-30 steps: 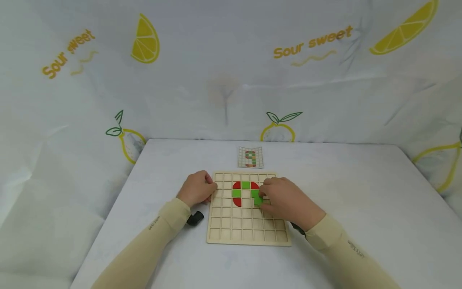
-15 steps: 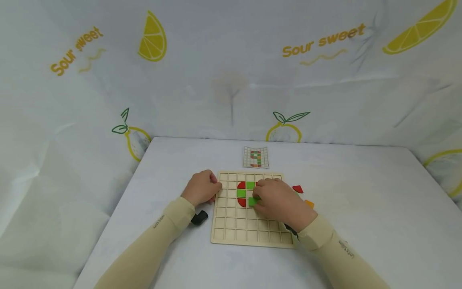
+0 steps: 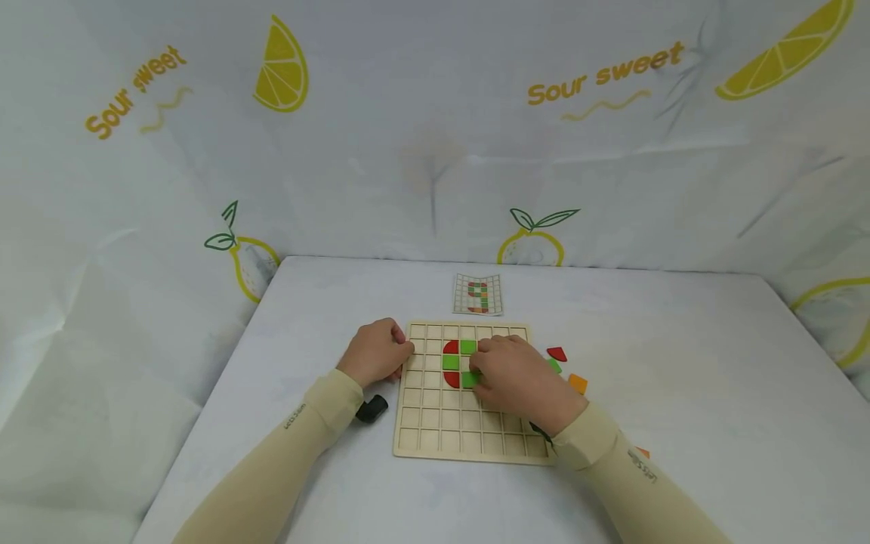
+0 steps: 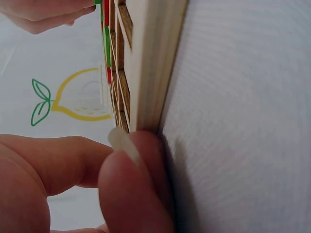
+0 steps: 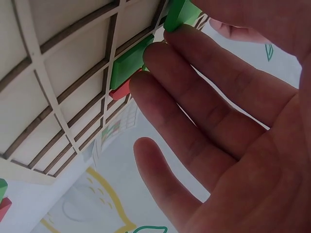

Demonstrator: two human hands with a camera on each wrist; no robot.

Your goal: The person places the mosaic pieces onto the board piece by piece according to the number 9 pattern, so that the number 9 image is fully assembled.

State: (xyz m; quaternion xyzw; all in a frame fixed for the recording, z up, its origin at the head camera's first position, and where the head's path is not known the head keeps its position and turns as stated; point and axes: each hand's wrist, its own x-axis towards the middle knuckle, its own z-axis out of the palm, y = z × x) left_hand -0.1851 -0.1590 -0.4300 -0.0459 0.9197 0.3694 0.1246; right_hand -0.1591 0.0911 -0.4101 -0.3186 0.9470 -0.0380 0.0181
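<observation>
A pale wooden grid board [image 3: 435, 436] lies on the white table. My left hand [image 3: 376, 352] holds its left edge, with thumb and a fingertip against the side in the left wrist view. My right hand [image 3: 522, 379] is over the board's right half and pinches a green square tile [image 5: 179, 13] between thumb and index finger. Left of that tile, a red quarter-round tile [image 3: 451, 379] sits in a cell. Above it are a green square [image 3: 451, 362], a red quarter-round [image 3: 451, 347] and another green square [image 3: 467, 347]. The right hand hides the tiles under it in the head view.
A printed pattern card [image 3: 478, 295] lies behind the board. Right of the board are loose tiles: a red quarter-round [image 3: 557, 353], a green one [image 3: 554, 366] and an orange square [image 3: 578, 384]. Another orange piece [image 3: 642, 452] shows beside the right sleeve. A black object [image 3: 372, 409] is at the left wrist.
My right hand has shifted left across the board with the green tile, into the cell beside the lower red tile. Loose tiles on the right have come into sight. My left hand stays at the edge.
</observation>
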